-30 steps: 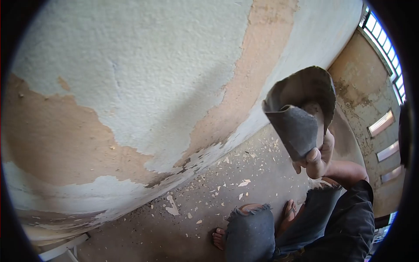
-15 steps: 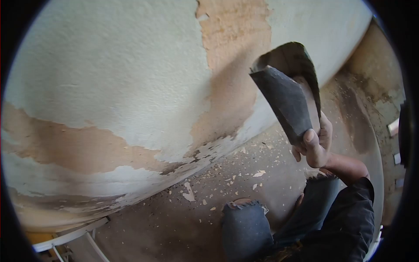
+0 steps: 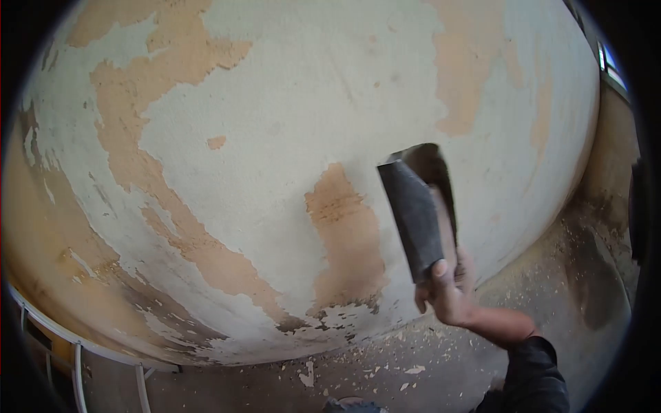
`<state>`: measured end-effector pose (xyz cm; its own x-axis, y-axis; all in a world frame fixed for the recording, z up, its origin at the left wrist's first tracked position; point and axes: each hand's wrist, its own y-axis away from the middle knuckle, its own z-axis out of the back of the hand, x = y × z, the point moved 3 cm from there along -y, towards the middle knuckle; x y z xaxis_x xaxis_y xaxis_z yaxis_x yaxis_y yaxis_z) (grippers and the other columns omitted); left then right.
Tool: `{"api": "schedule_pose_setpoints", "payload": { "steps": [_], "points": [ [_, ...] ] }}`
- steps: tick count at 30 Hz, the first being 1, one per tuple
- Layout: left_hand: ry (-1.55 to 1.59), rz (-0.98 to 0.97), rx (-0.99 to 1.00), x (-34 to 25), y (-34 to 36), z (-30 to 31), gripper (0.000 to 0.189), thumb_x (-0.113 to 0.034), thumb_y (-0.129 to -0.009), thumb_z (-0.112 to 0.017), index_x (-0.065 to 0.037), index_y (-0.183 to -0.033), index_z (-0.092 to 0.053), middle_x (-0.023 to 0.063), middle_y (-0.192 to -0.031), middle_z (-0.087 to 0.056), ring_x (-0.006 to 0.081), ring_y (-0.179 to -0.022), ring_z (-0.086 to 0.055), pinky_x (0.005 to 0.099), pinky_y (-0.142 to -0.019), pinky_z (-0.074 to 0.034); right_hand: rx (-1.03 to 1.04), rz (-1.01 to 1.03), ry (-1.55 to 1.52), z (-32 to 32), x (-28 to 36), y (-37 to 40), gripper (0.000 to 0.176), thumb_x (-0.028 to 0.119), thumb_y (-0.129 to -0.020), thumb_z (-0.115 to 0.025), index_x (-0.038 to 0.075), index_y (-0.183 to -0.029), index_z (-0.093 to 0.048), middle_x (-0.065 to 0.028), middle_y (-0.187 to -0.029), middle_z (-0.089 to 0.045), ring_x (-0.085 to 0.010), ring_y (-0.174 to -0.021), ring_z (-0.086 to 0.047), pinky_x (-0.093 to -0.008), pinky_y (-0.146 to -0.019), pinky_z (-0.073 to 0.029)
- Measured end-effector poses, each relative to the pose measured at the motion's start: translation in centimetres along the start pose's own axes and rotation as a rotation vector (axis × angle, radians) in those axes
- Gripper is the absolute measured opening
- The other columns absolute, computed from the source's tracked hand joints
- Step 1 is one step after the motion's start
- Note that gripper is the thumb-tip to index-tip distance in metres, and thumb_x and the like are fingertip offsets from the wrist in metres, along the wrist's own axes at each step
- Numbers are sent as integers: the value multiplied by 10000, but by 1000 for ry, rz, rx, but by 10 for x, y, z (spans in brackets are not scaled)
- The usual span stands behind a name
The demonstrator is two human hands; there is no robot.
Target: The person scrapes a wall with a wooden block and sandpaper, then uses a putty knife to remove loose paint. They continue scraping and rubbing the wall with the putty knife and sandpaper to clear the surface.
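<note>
Holding a folded sandpaper sheet upright before the peeling wall, the right hand has fingers clamped on its lower end.

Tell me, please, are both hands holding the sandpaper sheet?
No, only the right hand pinches the folded sandpaper sheet at its lower end, in front of the peeling wall; the left hand is out of view.

1. Our right hand sits lower right of the frame's centre, held up, fingers clenched, thumb pointing upward.
2. Our bare forearm slants down-right into a dark sleeve at the bottom edge.
</note>
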<state>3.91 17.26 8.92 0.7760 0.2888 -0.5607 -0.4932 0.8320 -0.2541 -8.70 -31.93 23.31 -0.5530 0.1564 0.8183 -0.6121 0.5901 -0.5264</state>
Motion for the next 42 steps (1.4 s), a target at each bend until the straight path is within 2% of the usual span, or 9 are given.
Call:
{"api": "schedule_pose_setpoints", "payload": {
  "steps": [5,8,21,22,24,27,29,33,42],
  "points": [
    [-148,37,-71,-10,-34,-27,400,-282,-995,-448,-31,-1298,-521,144,-1121,-657,277,-980,-629,423,-865,-485,75,-122,-284,-19,-18,3,437,435,-962,-574,30,-1101,-485,-36,-643,-490,-90,-442,-438,-270,-360,-427],
    [-215,75,-48,-33,-56,-35,401,-280,-995,-445,-29,-1299,-521,148,-1119,-658,278,-976,-632,422,-861,-488,40,-160,-335,2,-26,18,417,364,-980,-566,-3,-1168,-499,-30,-675,-515,-80,-484,-480,-243,-387,-425],
    [-400,507,68,-102,-21,-41,403,-270,-998,-432,-20,-1303,-519,162,-1111,-664,281,-960,-644,420,-846,-499,-158,-114,-259,29,-82,30,337,320,-973,-597,-9,-1025,-548,-5,-630,-538,-70,-477,-497,-241,-406,-386],
    [-301,468,-159,-117,-81,-18,259,-176,-961,-536,-6,-1141,-614,194,-961,-697,371,-957,-667,442,-925,-466,-166,-123,-234,29,-86,34,332,315,-972,-598,-11,-1012,-554,-5,-631,-545,-68,-481,-500,-241,-411,-388],
    [-424,23,-431,-172,-189,14,188,-79,-911,-566,30,-1051,-628,164,-936,-684,270,-872,-667,363,-797,-504,-183,-87,-175,25,-73,30,339,320,-970,-600,-15,-1002,-560,-10,-634,-552,-72,-484,-506,-246,-419,-394],
    [-258,-442,-743,-229,-300,26,126,-4,-901,-534,18,-996,-614,151,-931,-641,319,-887,-609,413,-799,-482,-148,-49,-77,20,-41,2,352,330,-966,-606,-20,-985,-573,-19,-637,-563,-77,-499,-517,-257,-442,-405],
    [-417,-688,-933,-253,-350,27,133,-17,-902,-523,21,-997,-608,146,-943,-639,333,-910,-590,442,-826,-468,-96,-89,-70,20,-15,-10,360,345,-959,-615,-14,-975,-587,-22,-628,-559,-77,-541,-526,-261,-489,-418],
    [-254,-835,-1317,-252,-372,8,224,-130,-920,-506,53,-1021,-587,164,-987,-621,347,-984,-552,465,-902,-438,-193,-87,-88,21,-42,17,371,348,-962,-609,-21,-985,-581,-11,-636,-563,-79,-505,-510,-263,-453,-413],
    [-419,-850,-1329,-225,-380,0,366,-228,-953,-447,56,-1152,-564,188,-1117,-569,410,-1118,-515,548,-1018,-383,-142,-115,-156,15,-19,0,348,335,-980,-578,-10,-1025,-563,-9,-635,-528,-73,-474,-488,-245,-397,-408]
  ]
}}
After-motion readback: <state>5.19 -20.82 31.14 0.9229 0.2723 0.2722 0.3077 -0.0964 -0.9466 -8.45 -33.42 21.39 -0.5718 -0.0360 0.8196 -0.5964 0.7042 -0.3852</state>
